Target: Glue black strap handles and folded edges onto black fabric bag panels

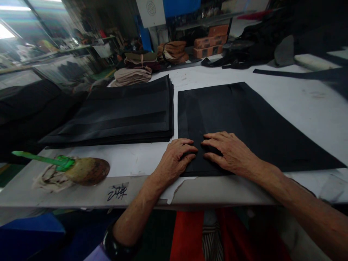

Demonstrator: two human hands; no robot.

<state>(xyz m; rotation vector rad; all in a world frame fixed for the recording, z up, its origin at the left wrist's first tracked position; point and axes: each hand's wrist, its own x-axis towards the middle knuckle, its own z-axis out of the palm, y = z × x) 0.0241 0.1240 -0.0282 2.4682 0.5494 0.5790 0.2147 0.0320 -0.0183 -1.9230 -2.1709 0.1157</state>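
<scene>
Sheet (231,116) & stack (130,105) blk, tabletop (312,101) wht.

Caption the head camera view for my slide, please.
Left hand and right hand rest on a flat black sheet beside a stack of black sheets.

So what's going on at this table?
A person has both bare hands on a black sheet lying on the white tabletop. The left hand is at its left edge near the front; the right hand rests just to the right, fingers towards the left one. A stack of black sheets sits to the left, with a green-handled object in front of it.
</scene>
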